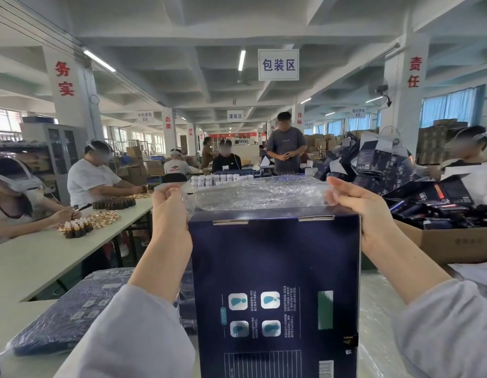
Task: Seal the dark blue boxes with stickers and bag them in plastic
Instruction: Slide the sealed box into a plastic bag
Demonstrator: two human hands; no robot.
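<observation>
Hands first: the left hand (170,204) and right hand (357,205), level at mid-frame, are each closed on an edge of the clear bag (261,195), stretching its mouth above the box (275,290). The box stands upright between the forearms, long axis vertical, equally near both, bag directly over its top.
</observation>
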